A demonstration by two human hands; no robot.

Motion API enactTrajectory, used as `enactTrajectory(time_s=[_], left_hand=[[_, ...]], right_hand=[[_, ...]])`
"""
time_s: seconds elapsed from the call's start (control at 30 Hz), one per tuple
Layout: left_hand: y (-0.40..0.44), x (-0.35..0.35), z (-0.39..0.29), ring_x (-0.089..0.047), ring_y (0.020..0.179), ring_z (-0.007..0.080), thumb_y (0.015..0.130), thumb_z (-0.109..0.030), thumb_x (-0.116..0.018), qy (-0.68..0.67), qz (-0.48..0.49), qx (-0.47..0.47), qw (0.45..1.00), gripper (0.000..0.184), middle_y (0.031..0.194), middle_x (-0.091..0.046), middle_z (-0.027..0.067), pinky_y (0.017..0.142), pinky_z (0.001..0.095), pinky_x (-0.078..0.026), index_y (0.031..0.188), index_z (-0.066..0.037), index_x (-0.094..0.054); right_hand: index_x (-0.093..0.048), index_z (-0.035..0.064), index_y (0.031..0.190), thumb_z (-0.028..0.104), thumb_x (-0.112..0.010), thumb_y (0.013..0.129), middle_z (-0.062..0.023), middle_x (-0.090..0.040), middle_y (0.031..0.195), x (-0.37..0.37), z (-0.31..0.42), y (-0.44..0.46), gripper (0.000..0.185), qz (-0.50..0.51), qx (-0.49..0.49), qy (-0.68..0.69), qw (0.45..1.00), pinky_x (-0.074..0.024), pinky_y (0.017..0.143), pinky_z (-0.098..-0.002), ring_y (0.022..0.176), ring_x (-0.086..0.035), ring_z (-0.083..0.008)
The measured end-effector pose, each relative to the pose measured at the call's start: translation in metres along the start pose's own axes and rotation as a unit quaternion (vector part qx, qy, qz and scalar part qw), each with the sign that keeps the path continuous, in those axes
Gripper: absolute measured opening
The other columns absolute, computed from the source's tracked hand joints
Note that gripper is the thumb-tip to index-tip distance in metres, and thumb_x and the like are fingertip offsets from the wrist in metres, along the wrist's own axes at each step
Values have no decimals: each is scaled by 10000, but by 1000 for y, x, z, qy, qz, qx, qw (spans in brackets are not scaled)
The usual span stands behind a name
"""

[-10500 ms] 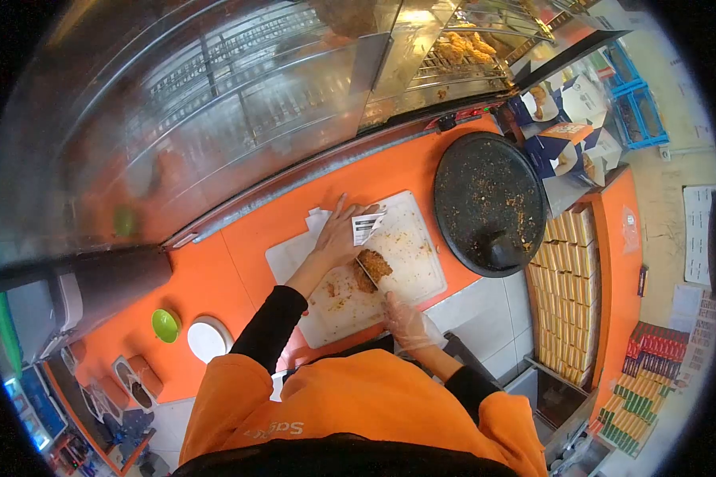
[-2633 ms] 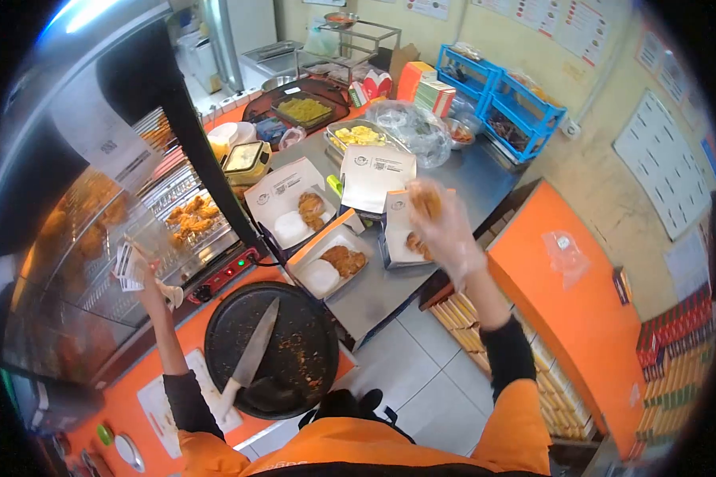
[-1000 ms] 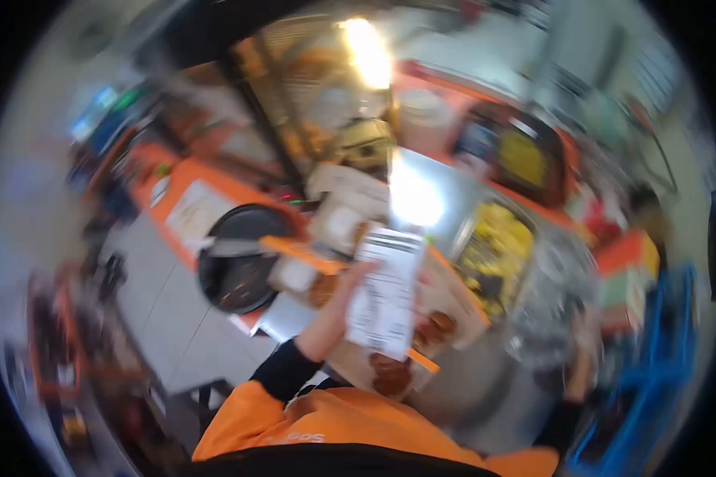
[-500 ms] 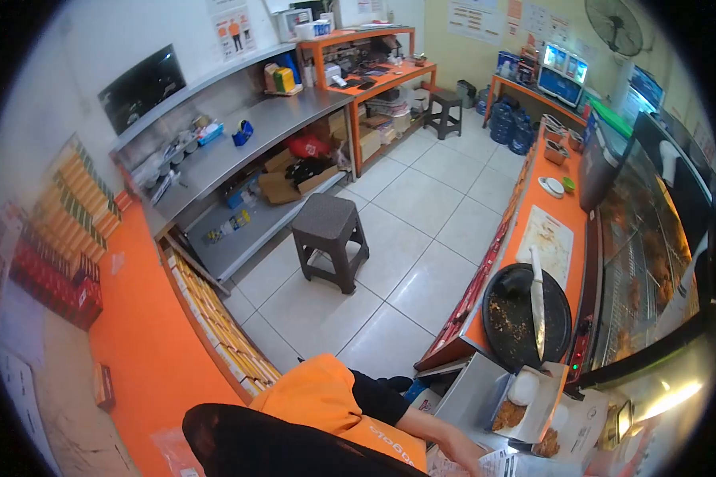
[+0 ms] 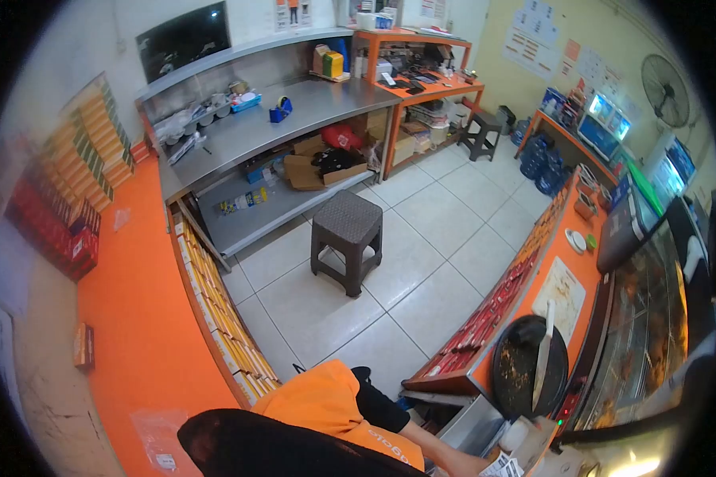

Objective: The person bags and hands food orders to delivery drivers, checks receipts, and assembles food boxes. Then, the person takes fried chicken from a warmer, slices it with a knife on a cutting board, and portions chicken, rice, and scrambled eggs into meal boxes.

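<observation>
At the bottom edge, my left hand [image 5: 471, 466] reaches right with printed paper slips [image 5: 503, 465] in its fingers; part of the hand is cut off by the frame. Beside the slips lies an open food box [image 5: 525, 440], partly seen. Just above stands a round black tray [image 5: 509, 381] with crumbs, and a large knife [image 5: 542, 367] rests across it, handle toward the white cutting board [image 5: 561, 292]. My right hand is out of the frame.
A dark stool [image 5: 348, 230] stands on the tiled floor. Along the back wall runs a steel counter [image 5: 254, 139]. An orange counter [image 5: 139, 318] is at left, over stacked boxes. On the right is a glass display case [image 5: 640, 342] beside the orange worktop.
The view has swung from the food boxes and the steel table round to the room behind. My right hand has left the view. My left hand still has the slips, now at the bottom edge.
</observation>
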State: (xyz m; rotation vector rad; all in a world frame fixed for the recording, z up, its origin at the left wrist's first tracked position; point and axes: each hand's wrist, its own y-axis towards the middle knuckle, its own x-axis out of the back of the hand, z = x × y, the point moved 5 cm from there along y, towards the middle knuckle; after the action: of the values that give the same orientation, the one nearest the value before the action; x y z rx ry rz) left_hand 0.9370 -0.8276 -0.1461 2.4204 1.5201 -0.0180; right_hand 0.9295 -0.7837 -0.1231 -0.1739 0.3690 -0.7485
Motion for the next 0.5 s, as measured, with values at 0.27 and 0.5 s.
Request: enactTrajectory(time_s=[0.27, 0.5], left_hand=[[-79, 93, -51, -497, 923, 168, 800, -280, -612, -6, -206, -57, 977, 450, 1045, -558, 70, 842, 340, -391, 1162, -47, -483], [-188, 189, -122, -513, 862, 128, 822, -223, -602, -24, -465, -170, 868, 363, 981, -583, 51, 796, 303, -414, 1124, -43, -512]], right_hand=[[-510, 126, 904, 389, -380, 841, -145, -577, 817, -82, -4, 77, 300, 64, -89, 114, 987, -418, 411, -384, 497, -496, -262], [-504, 129, 882, 398, -369, 843, -133, -574, 793, -136, 2, 125, 304, 48, -106, 138, 984, -405, 376, -377, 453, -478, -248]])
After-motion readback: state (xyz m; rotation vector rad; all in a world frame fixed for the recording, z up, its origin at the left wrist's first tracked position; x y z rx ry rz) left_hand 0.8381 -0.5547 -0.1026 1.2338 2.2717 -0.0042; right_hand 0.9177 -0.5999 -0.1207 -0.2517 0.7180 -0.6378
